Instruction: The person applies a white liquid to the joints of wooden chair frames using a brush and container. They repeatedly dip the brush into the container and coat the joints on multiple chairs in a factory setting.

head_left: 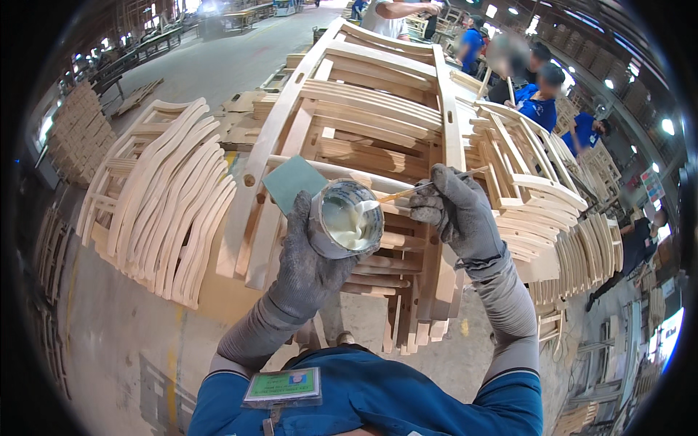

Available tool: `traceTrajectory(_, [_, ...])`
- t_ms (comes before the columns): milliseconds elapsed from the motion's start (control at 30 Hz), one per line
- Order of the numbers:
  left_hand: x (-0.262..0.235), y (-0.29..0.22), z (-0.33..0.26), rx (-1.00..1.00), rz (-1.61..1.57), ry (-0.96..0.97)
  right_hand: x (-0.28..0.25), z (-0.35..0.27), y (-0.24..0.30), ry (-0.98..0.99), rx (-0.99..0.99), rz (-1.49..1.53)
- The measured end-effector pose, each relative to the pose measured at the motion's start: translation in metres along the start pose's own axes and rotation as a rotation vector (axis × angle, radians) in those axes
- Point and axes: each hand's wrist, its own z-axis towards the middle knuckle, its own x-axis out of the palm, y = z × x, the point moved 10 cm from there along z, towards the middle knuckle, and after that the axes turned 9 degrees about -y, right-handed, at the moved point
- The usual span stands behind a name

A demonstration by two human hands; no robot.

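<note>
My left hand [309, 254], in a grey knit glove, grips a small metal can [347, 218] half full of white glue. A green-grey card [293, 182] sticks up behind the can, next to my fingers. My right hand [456, 209], also gloved, holds a thin brush [411, 191] whose tip dips into the glue at the can's rim. Both hands hover over a stack of pale wooden chair-back frames [363, 109] with curved slats.
A pile of curved wooden slats [171, 200] lies to the left. More chair frames [523, 167] are stacked to the right. Several people in blue shirts [538, 102] stand at the back right. Concrete floor [109, 334] shows below left.
</note>
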Motion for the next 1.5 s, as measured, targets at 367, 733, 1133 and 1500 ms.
traceTrajectory(367, [0.009, 0.016, 0.025, -0.154, -0.125, -0.006, -0.032, 0.039, 0.026, -0.091, -0.017, -0.165])
traceTrajectory(733, [0.000, -0.012, 0.020, 0.023, 0.010, -0.059, -0.070, 0.127, 0.197, -0.444, -0.705, -1.061])
traceTrajectory(1133, [-0.030, -0.017, 0.021, -0.012, -0.046, -0.135, -0.019, 0.172, 0.172, -0.354, -0.929, -1.892])
traceTrajectory(1500, [-0.036, -0.025, 0.015, 0.058, -0.023, -0.220, -0.021, 0.183, 0.161, -0.304, -0.662, -1.903])
